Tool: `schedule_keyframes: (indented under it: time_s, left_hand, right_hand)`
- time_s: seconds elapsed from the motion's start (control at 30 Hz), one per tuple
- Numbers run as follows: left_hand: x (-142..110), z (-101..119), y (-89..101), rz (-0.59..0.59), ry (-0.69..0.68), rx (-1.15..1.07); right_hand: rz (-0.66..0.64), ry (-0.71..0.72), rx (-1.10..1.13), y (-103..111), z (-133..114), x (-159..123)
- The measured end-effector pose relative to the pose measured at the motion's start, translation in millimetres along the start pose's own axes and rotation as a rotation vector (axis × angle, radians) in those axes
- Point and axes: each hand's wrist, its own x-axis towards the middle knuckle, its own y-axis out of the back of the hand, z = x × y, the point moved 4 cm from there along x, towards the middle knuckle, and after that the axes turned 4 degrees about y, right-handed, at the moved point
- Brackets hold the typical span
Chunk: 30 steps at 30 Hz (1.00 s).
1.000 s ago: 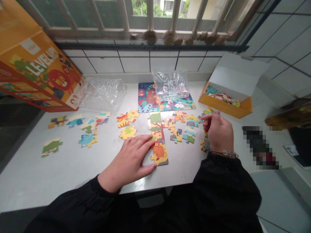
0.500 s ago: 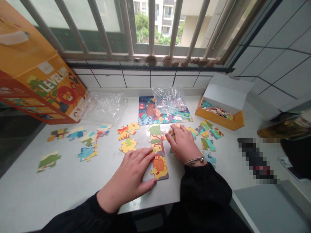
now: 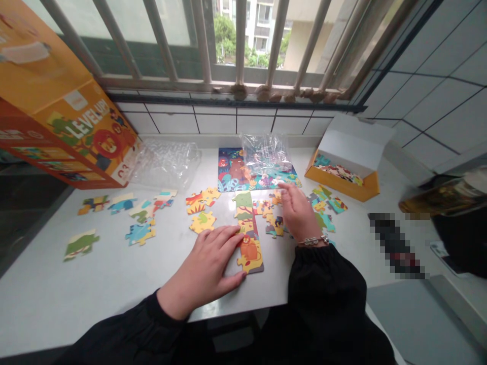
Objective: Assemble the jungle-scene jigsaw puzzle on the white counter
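A narrow strip of joined jigsaw pieces (image 3: 250, 249) lies on the white counter, green at the far end and with an orange lion at the near end. My left hand (image 3: 211, 266) rests along its left side, fingers spread and fingertips touching the edge. My right hand (image 3: 300, 213) is over the loose pieces right of the strip. Its index finger stretches forward and its lower fingers are partly hidden; I see nothing held in it. Colourful jigsaw pieces (image 3: 274, 223) lie between that hand and the strip. Yellow pieces (image 3: 202, 222) sit left of the strip.
A dark blue picture sheet (image 3: 230, 170) lies behind, partly under a clear plastic bag (image 3: 266, 154). Another plastic bag (image 3: 167, 162) is by the tall orange box (image 3: 79, 121). On the right stands an open yellow box (image 3: 342, 180) with pieces inside. More pieces (image 3: 81, 244) lie left.
My right hand has moved right and slightly forward, uncovering pieces beside the strip. My left hand stays against the strip. The view has shifted slightly.
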Motion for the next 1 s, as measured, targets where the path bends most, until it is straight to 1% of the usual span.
schedule_keyframes:
  time_s: [0.07,0.13,0.2,0.37,0.43,0.5,0.6,0.7,0.77,0.83,0.87,0.9,0.93,0.97,1.0]
  left_hand:
    - [0,0,-0.2,0.008,-0.005,0.004]
    - [0,0,-0.1,0.017,-0.010,0.010]
    - [0,0,0.1,0.023,-0.012,0.014]
    - [-2,0,-0.5,0.039,-0.031,0.027]
    - [-5,0,-0.5,0.067,-0.057,0.027]
    - [-8,0,1.5,0.122,-0.090,0.005]
    - [-12,3,8.2,0.222,-0.136,-0.084]
    - [-13,7,16.4,0.300,-0.180,-0.161]
    - [-16,14,19.7,0.331,-0.241,-0.129]
    - [-25,28,17.8,0.355,-0.333,-0.070]
    - [-33,38,13.2,0.356,-0.383,-0.057]
    - [-44,49,5.3,0.340,-0.428,-0.061]
    - [-55,60,-6.6,0.298,-0.455,-0.085]
    - [-67,73,-23.5,0.204,-0.486,-0.112]
    - [-78,83,-44.1,0.088,-0.482,-0.120]
  right_hand:
    - [0.195,-0.039,0.005,17,8,0]
    - [0.319,-0.094,-0.024,29,16,-2]
    - [0.364,-0.120,-0.037,34,19,-5]
    - [0.403,-0.147,-0.032,36,21,-11]
    - [0.445,-0.159,-0.025,38,20,-13]
    - [0.512,-0.180,-0.004,43,19,-18]
    - [0.635,-0.215,0.016,57,16,-35]
    - [0.720,-0.270,-0.016,72,12,-65]
    - [0.706,-0.318,-0.065,78,11,-89]
    - [0.622,-0.352,-0.129,78,9,-113]
    - [0.562,-0.360,-0.161,76,7,-124]
    - [0.506,-0.361,-0.190,74,5,-134]
    - [0.453,-0.355,-0.214,71,2,-143]
    - [0.407,-0.339,-0.231,68,-2,-151]
    - [0.367,-0.313,-0.241,64,-6,-157]
